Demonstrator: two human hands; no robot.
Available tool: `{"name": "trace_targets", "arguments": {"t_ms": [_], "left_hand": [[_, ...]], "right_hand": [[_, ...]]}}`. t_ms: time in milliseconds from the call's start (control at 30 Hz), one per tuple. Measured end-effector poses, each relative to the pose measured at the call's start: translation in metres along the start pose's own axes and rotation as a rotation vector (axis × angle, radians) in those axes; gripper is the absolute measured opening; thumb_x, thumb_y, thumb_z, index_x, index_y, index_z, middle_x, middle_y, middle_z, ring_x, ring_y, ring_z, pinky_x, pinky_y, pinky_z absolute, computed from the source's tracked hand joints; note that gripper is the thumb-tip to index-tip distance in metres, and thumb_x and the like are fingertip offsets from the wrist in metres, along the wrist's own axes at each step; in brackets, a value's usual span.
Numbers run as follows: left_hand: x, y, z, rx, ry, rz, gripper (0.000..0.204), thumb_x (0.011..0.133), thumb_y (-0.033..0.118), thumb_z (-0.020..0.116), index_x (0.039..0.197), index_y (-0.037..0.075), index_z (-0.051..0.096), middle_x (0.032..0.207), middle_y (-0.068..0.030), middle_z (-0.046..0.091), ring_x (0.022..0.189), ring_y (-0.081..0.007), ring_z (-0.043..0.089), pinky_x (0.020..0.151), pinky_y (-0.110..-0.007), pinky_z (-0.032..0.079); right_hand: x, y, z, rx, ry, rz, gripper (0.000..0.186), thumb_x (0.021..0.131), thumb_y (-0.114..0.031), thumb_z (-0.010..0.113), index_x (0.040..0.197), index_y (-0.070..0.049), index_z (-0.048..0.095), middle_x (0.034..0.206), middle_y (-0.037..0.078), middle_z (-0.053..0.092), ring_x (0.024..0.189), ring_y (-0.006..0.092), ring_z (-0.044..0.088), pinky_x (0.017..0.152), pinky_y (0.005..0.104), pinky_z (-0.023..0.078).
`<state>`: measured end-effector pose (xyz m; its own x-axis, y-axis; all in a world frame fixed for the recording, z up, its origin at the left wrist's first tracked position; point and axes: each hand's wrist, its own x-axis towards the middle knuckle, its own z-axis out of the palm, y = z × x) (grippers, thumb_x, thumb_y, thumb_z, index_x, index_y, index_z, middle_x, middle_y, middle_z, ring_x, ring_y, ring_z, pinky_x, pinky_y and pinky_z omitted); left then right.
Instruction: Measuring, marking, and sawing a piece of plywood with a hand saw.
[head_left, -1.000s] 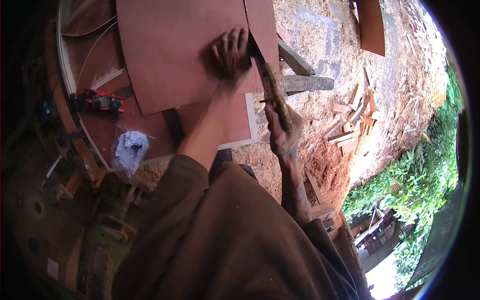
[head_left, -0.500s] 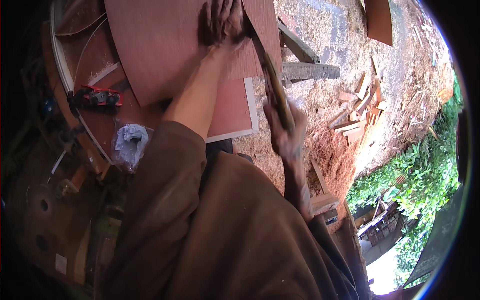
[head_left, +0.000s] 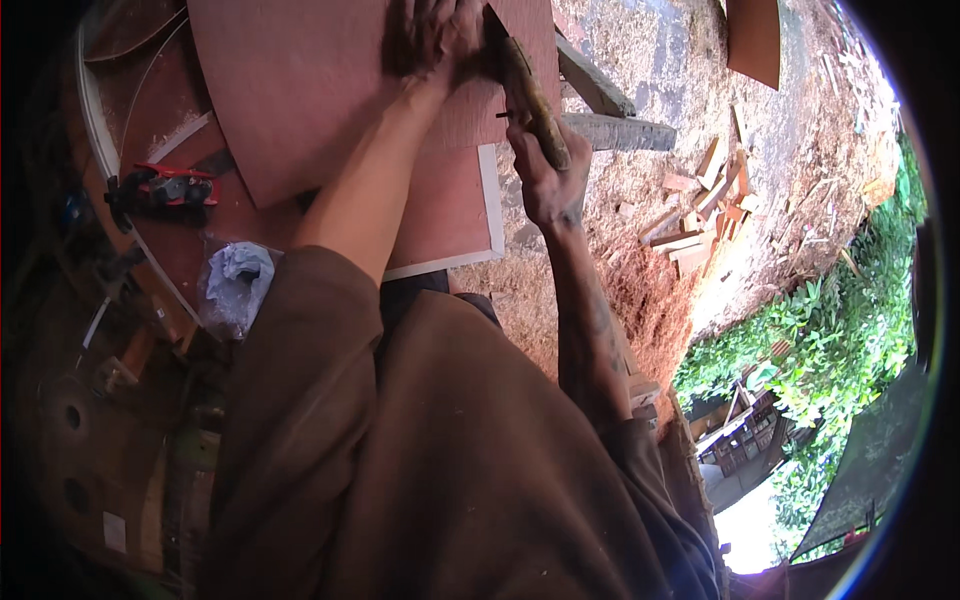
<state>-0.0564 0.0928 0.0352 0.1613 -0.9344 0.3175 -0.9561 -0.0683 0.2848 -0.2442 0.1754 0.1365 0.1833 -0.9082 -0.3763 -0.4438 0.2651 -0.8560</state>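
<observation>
My left hand (head_left: 435, 38) presses flat on a reddish-brown plywood sheet (head_left: 300, 90) at the top of the view, fingers spread near its right edge. My right hand (head_left: 545, 175) is closed around the wooden handle of a hand saw (head_left: 530, 100), which runs up along the sheet's right edge; its blade is mostly hidden by the hands. A second reddish board with a pale edge (head_left: 455, 215) lies under the sheet. My brown sleeves fill the lower middle.
A red-and-black tool (head_left: 165, 187) and a crumpled plastic bag (head_left: 235, 285) lie on the boards at left. Grey timber beams (head_left: 620, 130) and wood offcuts (head_left: 705, 200) lie on sawdust-covered ground at right. Green bushes (head_left: 830, 330) stand beyond.
Both hands and the saw have shifted toward the top of the view. The left hand has slid further up the plywood sheet, and the right hand follows with the saw.
</observation>
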Motion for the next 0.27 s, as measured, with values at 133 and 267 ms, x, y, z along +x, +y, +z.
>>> {"name": "trace_targets", "arguments": {"t_ms": [133, 267], "left_hand": [[0.000, 0.001, 0.002, 0.019, 0.014, 0.008, 0.052, 0.099, 0.031, 0.052, 0.146, 0.007, 0.056, 0.155, -0.0086, 0.052, 0.146, -0.0250, 0.045, 0.119, -0.054, 0.033], [0.001, -0.001, 0.000, 0.061, -0.017, 0.025, 0.055, 0.096, 0.033, 0.055, 0.147, 0.012, 0.055, 0.157, -0.0079, 0.050, 0.147, -0.0250, 0.044, 0.119, -0.056, 0.032]], "right_hand": [[-0.019, -0.036, -0.005, -0.028, 0.017, 0.097, 0.027, 0.090, -0.020, 0.067, 0.102, 0.004, 0.073, 0.060, 0.014, 0.060, 0.054, 0.0192, 0.058, 0.054, 0.0364, 0.046], [-0.045, -0.063, -0.026, -0.148, 0.020, 0.046, 0.028, 0.090, -0.023, 0.070, 0.103, 0.002, 0.075, 0.065, 0.013, 0.066, 0.056, 0.0197, 0.062, 0.057, 0.0368, 0.050]]}}
